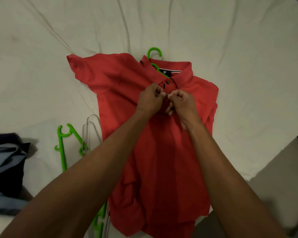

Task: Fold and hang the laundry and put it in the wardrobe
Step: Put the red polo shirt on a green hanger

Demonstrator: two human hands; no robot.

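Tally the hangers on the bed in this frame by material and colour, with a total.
Green plastic hangers: 3: one inside the red shirt with its hook out, one beside it, one near the hem.
Metal wire hangers: 1.
Total: 4.

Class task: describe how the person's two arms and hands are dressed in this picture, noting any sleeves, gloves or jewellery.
Both forearms are bare up to the frame edge: no sleeves show. The left hand and right hand wear no gloves; no rings, watch or bracelets are visible.
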